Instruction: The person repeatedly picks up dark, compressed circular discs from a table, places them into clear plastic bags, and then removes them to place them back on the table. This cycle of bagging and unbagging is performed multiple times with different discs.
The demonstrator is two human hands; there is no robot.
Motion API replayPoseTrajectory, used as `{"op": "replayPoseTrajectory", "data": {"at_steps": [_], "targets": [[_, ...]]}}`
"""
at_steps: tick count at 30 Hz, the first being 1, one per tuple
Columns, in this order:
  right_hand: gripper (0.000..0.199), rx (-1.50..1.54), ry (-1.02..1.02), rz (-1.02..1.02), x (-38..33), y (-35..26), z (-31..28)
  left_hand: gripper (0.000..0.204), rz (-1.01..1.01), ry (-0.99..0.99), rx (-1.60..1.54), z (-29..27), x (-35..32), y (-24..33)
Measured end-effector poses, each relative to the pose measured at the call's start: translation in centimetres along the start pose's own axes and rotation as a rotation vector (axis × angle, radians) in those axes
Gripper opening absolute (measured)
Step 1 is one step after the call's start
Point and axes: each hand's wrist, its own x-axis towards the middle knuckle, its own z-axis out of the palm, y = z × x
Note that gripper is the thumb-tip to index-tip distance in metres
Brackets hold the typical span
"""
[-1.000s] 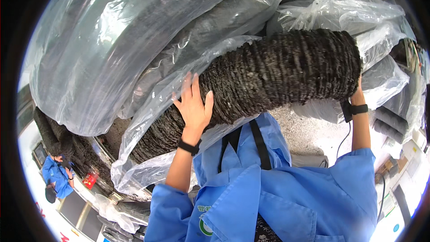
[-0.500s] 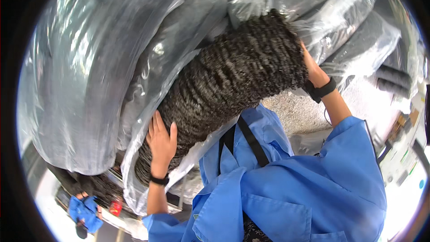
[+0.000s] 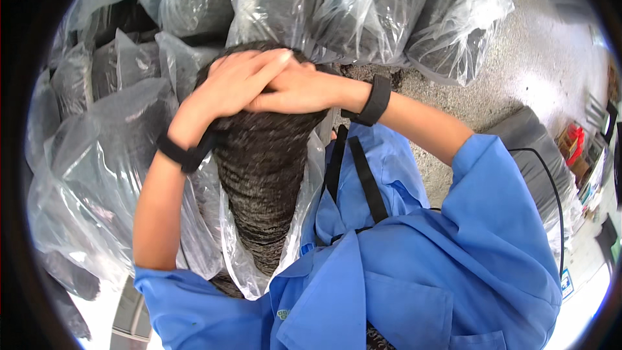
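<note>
A long column of dark, shaggy, ridged layers [image 3: 262, 168] stands in front of me, tapering downward in the picture. A clear plastic bag [image 3: 232, 246] lies open around its lower part. On the column's top end lies my right hand [image 3: 298, 91], flat, its fingers partly covered. My left hand [image 3: 236, 84] crosses over it with fingers stretched out. Both hands press against the dark layers, and neither is wrapped round anything. A black band circles each wrist. The kind of material in the column cannot be made out.
Several clear plastic bags of dark bulky material [image 3: 275, 6] crowd the far side, with more bagged bundles [image 3: 110, 149] at the left. Speckled grey floor [image 3: 518, 58] shows at right. A dark wrapped bundle [image 3: 525, 142] and a red item [image 3: 573, 142] lie farther right.
The column has swung from slanting rightward to standing more upright. Both hands have come from its side and far end to overlap on its top. My view has turned.
</note>
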Motion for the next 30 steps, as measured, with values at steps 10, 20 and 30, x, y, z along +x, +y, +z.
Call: {"op": "replayPoseTrajectory", "data": {"at_steps": [10, 20, 30], "targets": [[0.037, -0.150, -0.006, 0.421, -9.6, 14.5, 10.6, 0.044, -0.276, -0.152, 0.265, -5.9, -7.3, 4.1], [0.015, 0.320, 0.113, 0.508, -5.6, 15.4, 12.9, 0.020, -0.230, 0.019, 0.490, -2.9, -6.3, 3.2], [0.032, -0.134, -0.218, 0.458, -5.8, 9.9, 14.1, 0.023, -0.227, -0.007, 0.456, -3.7, -9.6, 4.9]]}}
